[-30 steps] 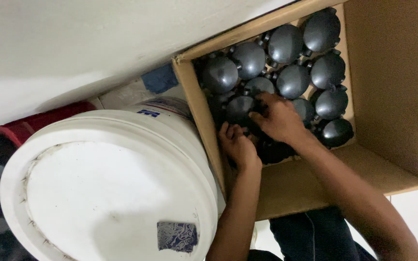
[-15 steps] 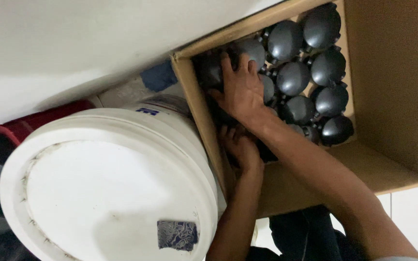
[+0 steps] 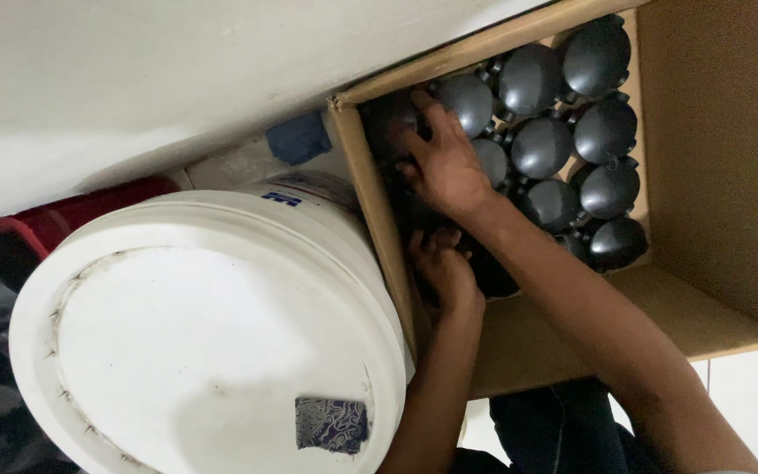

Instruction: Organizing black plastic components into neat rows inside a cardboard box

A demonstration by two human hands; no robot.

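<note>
- Cardboard box (image 3: 721,175) lies open, packed with dark grey round domed caps (image 3: 541,145) set side by side in tight rows, so each has to be worked loose from its neighbours.
- Right hand (image 3: 445,167) reaches deep into the far corner by the box wall, fingers (image 3: 414,132) spread wide over a cap (image 3: 392,118) there, touching it; no closed grip seen.
- Left hand (image 3: 445,268) sits lower, tucked against the same wall; its fingers curl down into the dark gap, cannot tell if they hold anything.
- Right forearm crosses over several caps and hides them.
- Big white bucket (image 3: 203,342) with lid stands touching the box's outer wall, crowding the left arm.
- Blue block (image 3: 298,136) and red container (image 3: 81,215) behind the bucket, near the white wall (image 3: 177,70).
</note>
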